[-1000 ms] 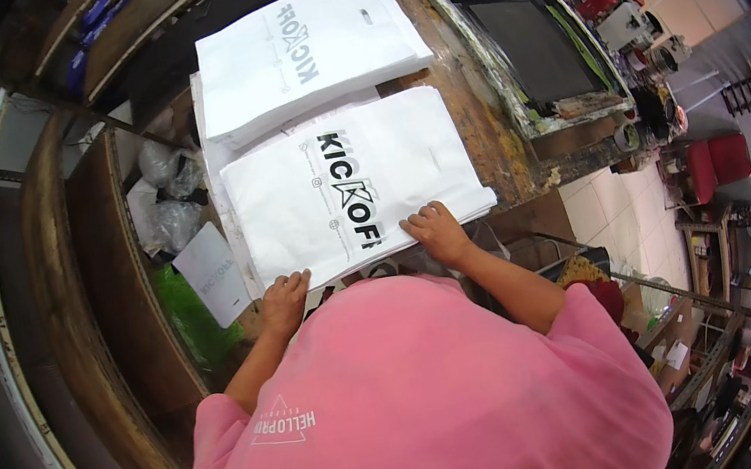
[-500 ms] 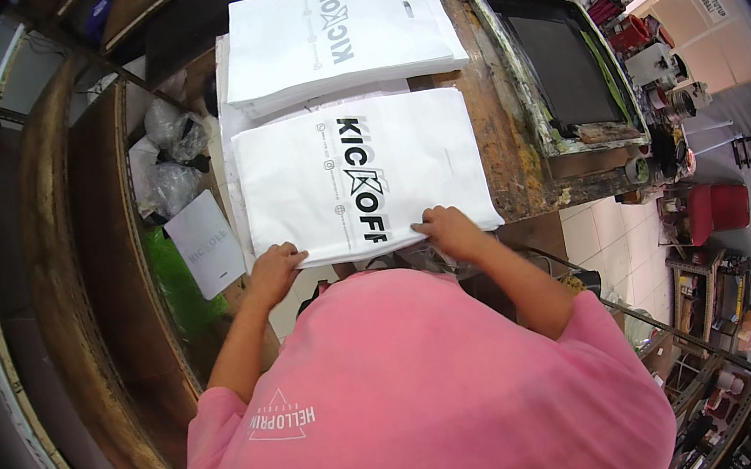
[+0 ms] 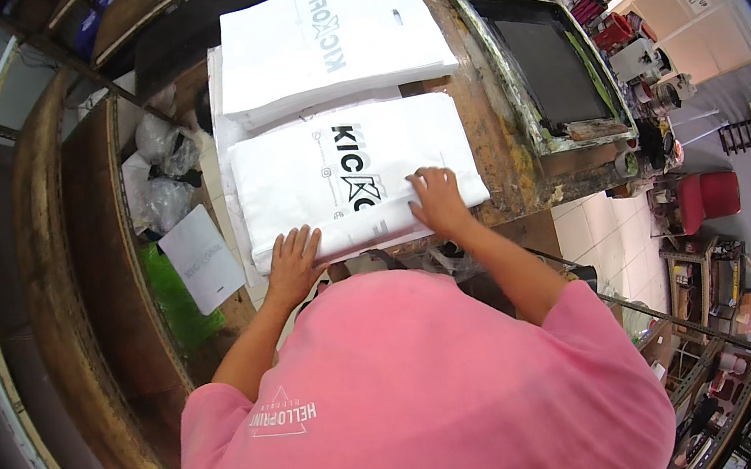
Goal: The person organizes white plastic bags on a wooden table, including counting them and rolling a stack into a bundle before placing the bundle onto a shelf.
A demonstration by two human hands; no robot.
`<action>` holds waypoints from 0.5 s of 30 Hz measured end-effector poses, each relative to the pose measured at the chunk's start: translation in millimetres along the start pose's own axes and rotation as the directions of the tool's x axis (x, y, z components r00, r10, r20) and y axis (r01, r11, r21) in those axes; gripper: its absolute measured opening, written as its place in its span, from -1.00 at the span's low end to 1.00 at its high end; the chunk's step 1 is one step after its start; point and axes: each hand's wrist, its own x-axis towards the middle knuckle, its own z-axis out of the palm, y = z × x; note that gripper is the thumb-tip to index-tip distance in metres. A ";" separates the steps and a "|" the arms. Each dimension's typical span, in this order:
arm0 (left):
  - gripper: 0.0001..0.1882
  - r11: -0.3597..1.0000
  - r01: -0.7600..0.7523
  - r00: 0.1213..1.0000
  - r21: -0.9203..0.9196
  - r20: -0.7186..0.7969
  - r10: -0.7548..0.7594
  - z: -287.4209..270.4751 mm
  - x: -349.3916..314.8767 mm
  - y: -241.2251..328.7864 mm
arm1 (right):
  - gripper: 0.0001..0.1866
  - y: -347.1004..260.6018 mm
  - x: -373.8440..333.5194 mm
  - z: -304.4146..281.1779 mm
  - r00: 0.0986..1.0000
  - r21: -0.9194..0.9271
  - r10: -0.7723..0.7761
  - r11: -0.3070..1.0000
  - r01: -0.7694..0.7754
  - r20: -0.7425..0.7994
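Brown, paint-stained wooden tabletop (image 3: 495,140) shows bare in a strip between a dark rectangular screen (image 3: 550,68) in a smeared frame and the white, black-printed bag (image 3: 280,181) lying along the near edge. The bag's near side is folded up, hiding the print's end. The left hand (image 3: 294,258) rests extended, slightly parted fingers on the fold; the right hand (image 3: 439,200) curls its fingers there, any pinch impossible to tell.

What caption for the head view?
Left hand and right hand on the folded-over near edge of a printed white bag.
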 end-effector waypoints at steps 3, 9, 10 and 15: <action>-0.25 0.999 0.019 0.997 0.026 -0.077 -0.017 7.0 5.8 8.4 | -0.29 -7.2 -29.2 20.1 0.968 -0.079 -0.210 0.977 0.200 -0.137; -0.29 0.996 0.012 0.996 -0.092 0.092 -0.004 11.4 12.7 -18.6 | -0.38 -3.9 -12.8 32.4 0.959 -0.126 -0.264 0.960 0.251 -0.105; -0.29 0.966 0.165 0.957 -0.201 0.268 -0.107 1.6 27.7 -23.1 | -0.42 0.1 -3.0 29.0 0.983 -0.016 -0.182 0.983 0.182 0.024; -0.27 0.951 0.299 0.947 -0.073 -0.098 -0.305 -26.0 81.2 -44.4 | -0.49 -11.8 45.0 -29.8 0.996 -0.008 0.093 0.996 -0.093 -0.002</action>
